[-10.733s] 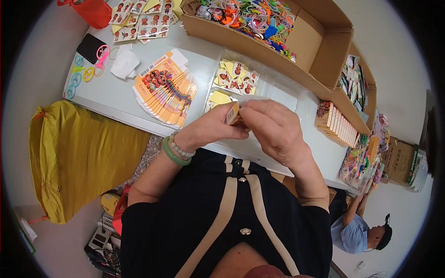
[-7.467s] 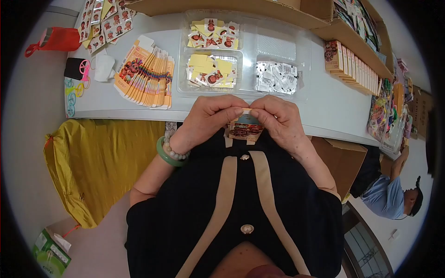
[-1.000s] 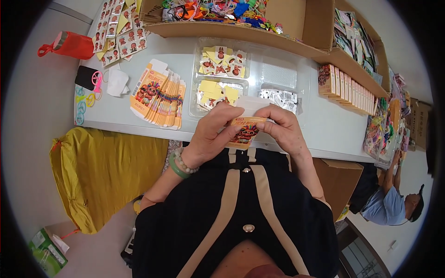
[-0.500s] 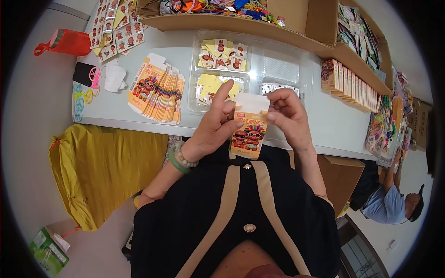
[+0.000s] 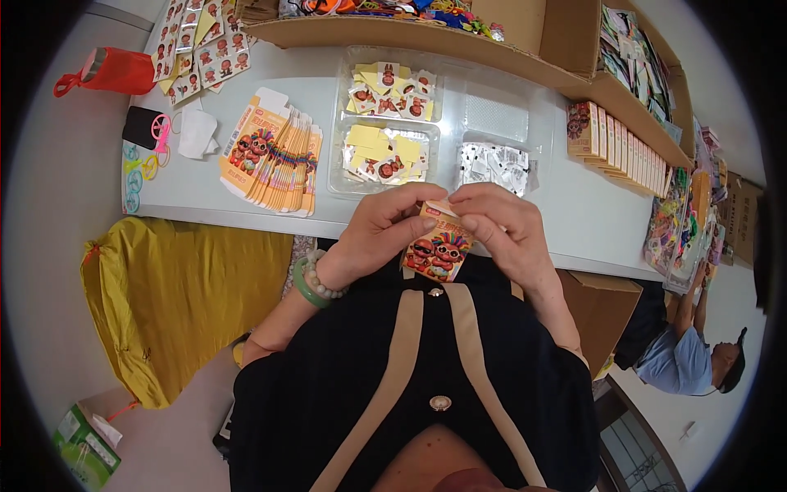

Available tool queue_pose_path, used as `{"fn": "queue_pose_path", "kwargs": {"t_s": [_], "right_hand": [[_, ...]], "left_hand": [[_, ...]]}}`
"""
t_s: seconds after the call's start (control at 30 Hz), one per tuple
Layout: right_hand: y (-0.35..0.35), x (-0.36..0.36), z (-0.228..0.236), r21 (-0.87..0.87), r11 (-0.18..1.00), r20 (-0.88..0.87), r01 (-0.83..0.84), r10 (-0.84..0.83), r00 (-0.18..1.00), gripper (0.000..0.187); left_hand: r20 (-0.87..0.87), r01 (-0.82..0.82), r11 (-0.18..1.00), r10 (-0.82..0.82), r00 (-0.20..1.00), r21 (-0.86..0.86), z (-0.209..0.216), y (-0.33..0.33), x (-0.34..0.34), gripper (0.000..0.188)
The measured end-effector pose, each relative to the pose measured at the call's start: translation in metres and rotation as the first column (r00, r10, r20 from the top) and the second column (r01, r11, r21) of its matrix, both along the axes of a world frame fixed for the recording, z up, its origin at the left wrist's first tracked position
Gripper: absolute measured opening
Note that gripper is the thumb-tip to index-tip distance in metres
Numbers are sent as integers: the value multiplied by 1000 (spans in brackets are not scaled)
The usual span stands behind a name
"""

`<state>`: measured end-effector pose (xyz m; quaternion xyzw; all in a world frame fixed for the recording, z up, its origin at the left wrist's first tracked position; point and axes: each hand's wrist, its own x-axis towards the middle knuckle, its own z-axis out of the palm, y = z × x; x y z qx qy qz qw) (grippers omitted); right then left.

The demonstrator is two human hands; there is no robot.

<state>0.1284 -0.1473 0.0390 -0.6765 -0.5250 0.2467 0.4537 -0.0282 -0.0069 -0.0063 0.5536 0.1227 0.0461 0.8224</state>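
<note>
A small orange-and-white cardboard box [image 5: 440, 248] with two cartoon figures on its front is held upright against my body. My left hand [image 5: 384, 225] grips its upper left side, thumb on the front and fingers over the top. On the right, my right hand [image 5: 510, 231] pinches the upper corner, its fingers bent over the top edge. The top flap is folded down, mostly hidden by my fingers. Just beyond lies a clear plastic tray [image 5: 337, 156] with small cartoon stickers [image 5: 389, 168], yellow backing papers and silver sachets [image 5: 493, 168].
Left of the tray, flat unfolded boxes [image 5: 275, 156] lie fanned out. Filled boxes [image 5: 615, 143] stand in a row at right, beside a large cardboard carton [image 5: 426, 39] of colourful trinkets. Sticker sheets [image 5: 221, 59] and a red pouch [image 5: 115, 72] sit far left. Another person [image 5: 684, 361] is at right.
The raised white top flap has been folded down over the box. Both hands have closed in over its top, and the silver sachets now show more fully.
</note>
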Motion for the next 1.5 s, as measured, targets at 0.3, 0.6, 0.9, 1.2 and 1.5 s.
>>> {"fn": "queue_pose_path", "kwargs": {"t_s": [0.3, 0.6, 0.9, 1.2, 1.5], "right_hand": [[11, -8, 14, -275, 960, -178, 59, -111, 978, 14], [9, -7, 18, -307, 950, -52, 56, -76, 996, 23], [2, -2, 31, -305, 949, 104, -86, 123, 987, 36], [-11, 6, 16, -341, 940, -385, -9, -130, 914, 30], [-16, 10, 5, -225, 970, -506, -88, -39, 862, 23]], "left_hand": [[1, -108, 978, 110, 994, 177, 7, -7, 2, 47], [-89, -2, 988, 16, 996, 153, 11, -3, -2, 50], [-95, 17, 987, -1, 995, 162, 10, -2, -3, 44], [-35, -81, 996, 82, 996, 44, 8, -5, -3, 35], [-63, -33, 994, 39, 997, 101, 12, -2, -6, 33]]}}
